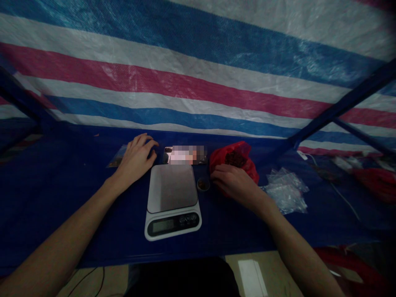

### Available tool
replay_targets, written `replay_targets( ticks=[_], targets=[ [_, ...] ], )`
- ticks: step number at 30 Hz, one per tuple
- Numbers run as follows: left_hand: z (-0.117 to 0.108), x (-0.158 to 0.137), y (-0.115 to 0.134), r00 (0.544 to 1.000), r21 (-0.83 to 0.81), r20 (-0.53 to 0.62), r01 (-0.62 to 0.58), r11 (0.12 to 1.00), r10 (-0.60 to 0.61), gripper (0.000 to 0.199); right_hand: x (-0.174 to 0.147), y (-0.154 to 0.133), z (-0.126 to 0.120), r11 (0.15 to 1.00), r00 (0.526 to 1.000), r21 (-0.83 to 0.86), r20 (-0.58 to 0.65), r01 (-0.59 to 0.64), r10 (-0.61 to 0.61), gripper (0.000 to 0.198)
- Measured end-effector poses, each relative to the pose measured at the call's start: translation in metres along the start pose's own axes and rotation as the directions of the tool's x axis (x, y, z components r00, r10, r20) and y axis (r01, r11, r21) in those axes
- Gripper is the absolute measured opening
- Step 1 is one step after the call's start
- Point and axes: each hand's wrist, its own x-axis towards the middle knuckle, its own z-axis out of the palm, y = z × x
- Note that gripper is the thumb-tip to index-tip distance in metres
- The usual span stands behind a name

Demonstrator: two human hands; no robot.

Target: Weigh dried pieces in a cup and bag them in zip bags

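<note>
Left hand (136,159) rests open on the blue table (62,194); right hand (235,183) grips the red bag (233,159) (beside the scale (172,202)).

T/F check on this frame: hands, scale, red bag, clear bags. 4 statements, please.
1. The scale platform is bare. True.
2. The left hand rests on the scale. False: it lies on the blue table, left of the scale.
3. The right hand is at the red bag. True.
4. The clear plastic bags lie left of the scale. False: they lie right of the right hand.
</note>
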Motion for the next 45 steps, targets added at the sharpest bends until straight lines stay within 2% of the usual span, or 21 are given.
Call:
replay_targets(
  ticks=[2, 4, 7, 10, 13, 16, 19, 21, 24, 26, 28, 30, 32, 35, 37, 39, 45],
  targets=[
    [0.0, 0.0, 0.001, 1.0, -0.007, -0.004, -0.002, 1.0, 0.002, 0.035, 0.0, -0.001, -0.005, 0.994, 0.989, 0.105, -0.146, 0.017, -0.001, 0.01],
    [0.0, -0.001, 0.001, 1.0, -0.009, 0.0, -0.008, 1.0, 0.008, 0.035, 0.0, -0.004, -0.009, 0.965, 0.97, 0.253, -0.242, 0.065, -0.002, 0.008],
    [0.001, -0.001, -0.001, 1.0, 0.0, 0.007, -0.025, 1.0, 0.025, 0.036, 0.0, -0.009, -0.012, 0.944, 0.972, 0.313, -0.235, 0.103, -0.028, 0.01],
    [0.002, -0.001, -0.003, 1.0, 0.019, -0.001, -0.03, 0.999, 0.03, 0.035, -0.004, -0.006, -0.015, 0.959, 0.987, 0.269, -0.158, 0.083, -0.042, 0.009],
    [0.002, -0.001, -0.003, 1.0, 0.011, -0.009, -0.017, 1.0, 0.018, 0.034, -0.01, 0.0, -0.016, 0.953, 0.996, 0.301, 0.065, 0.04, -0.063, 0.005],
    [0.003, -0.001, -0.003, 1.0, -0.02, -0.004, -0.003, 1.0, 0.003, 0.033, -0.015, 0.001, -0.013, 0.967, 0.961, 0.253, 0.273, -0.031, -0.04, 0.013],
    [0.004, 0.0, -0.003, 1.0, -0.016, 0.009, 0.001, 1.0, -0.001, 0.032, -0.016, -0.002, -0.01, 0.982, 0.952, 0.189, 0.303, -0.019, -0.04, 0.014],
    [0.003, -0.001, -0.003, 1.0, -0.001, 0.015, 0.0, 1.0, 0.0, 0.032, -0.014, -0.003, -0.011, 0.978, 0.965, 0.206, 0.252, 0.024, -0.076, 0.014],
    [0.002, -0.001, -0.003, 1.0, 0.011, 0.021, -0.011, 1.0, 0.011, 0.034, -0.01, -0.008, -0.014, 0.953, 0.996, 0.293, 0.026, 0.076, -0.087, 0.007],
    [0.002, -0.001, -0.002, 0.999, 0.009, 0.022, -0.025, 1.0, 0.024, 0.034, -0.008, -0.013, -0.016, 0.927, 0.989, 0.357, -0.135, 0.11, -0.066, 0.007],
    [0.002, -0.001, -0.002, 0.999, 0.006, 0.02, -0.033, 0.999, 0.033, 0.034, -0.006, -0.015, -0.016, 0.914, 0.977, 0.383, -0.203, 0.136, -0.061, 0.01],
    [0.002, -0.001, -0.002, 0.999, 0.006, 0.016, -0.036, 0.999, 0.036, 0.035, -0.008, -0.007, -0.018, 0.922, 0.975, 0.359, -0.209, 0.143, -0.07, 0.013],
    [0.002, -0.001, -0.002, 0.999, 0.005, 0.01, -0.034, 0.999, 0.034, 0.034, -0.011, 0.01, -0.02, 0.95, 0.979, 0.3, -0.204, 0.085, -0.024, 0.013],
    [0.002, -0.001, -0.002, 1.0, 0.002, 0.002, -0.026, 1.0, 0.026, 0.033, -0.013, 0.045, -0.019, 0.984, 0.984, 0.137, -0.115, -0.118, 0.134, 0.017],
    [0.002, -0.001, -0.002, 1.0, 0.002, 0.001, -0.024, 1.0, 0.024, 0.033, -0.011, 0.06, -0.013, 0.979, 0.977, 0.011, -0.048, -0.205, 0.205, 0.027],
    [0.002, -0.001, -0.002, 1.0, 0.0, 0.002, -0.024, 1.0, 0.024, 0.033, -0.007, 0.066, -0.006, 0.974, 0.975, -0.052, -0.016, -0.221, 0.22, 0.032],
    [0.002, 0.0, -0.002, 1.0, -0.007, 0.001, -0.013, 1.0, 0.013, 0.033, 0.0, 0.055, 0.0, 0.966, 0.968, -0.071, 0.012, -0.248, 0.249, 0.025]
  ],
)
